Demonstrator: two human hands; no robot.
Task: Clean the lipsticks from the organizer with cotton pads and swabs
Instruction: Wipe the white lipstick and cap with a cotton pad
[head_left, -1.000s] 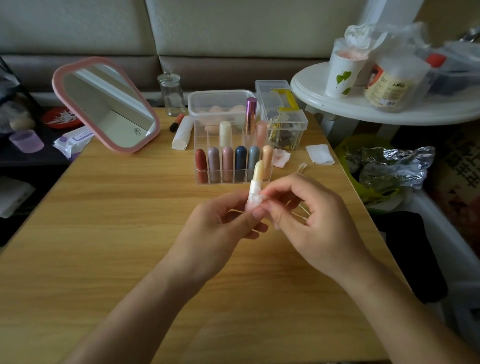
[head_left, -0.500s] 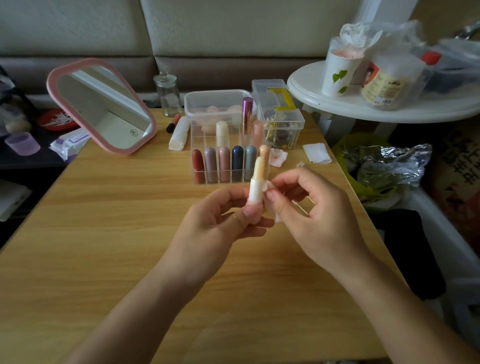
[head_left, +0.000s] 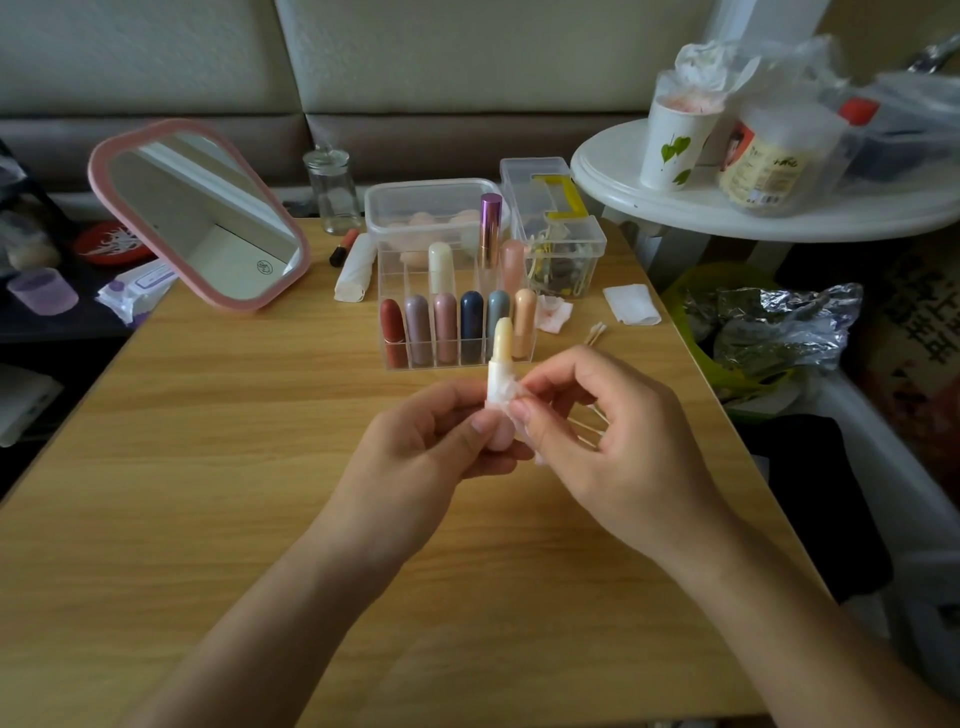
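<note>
One lipstick (head_left: 502, 349) upright, frame centre.
Left grip (head_left: 415, 452) holds its base; right grip (head_left: 613, 441) pinches cotton pad (head_left: 506, 393) against barrel.

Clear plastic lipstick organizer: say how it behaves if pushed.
The clear plastic lipstick organizer looks rigid, so it should slide whole on the smooth wooden table. Its tall metallic purple lipstick rises above the walls, so it may wobble.

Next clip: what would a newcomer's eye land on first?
Mid-table, the left hand holds a pale yellow lipstick upright while the right hand pinches a cotton pad against its tube. Behind stands the clear organizer of coloured lipsticks; a pink-framed mirror leans far left.
</note>
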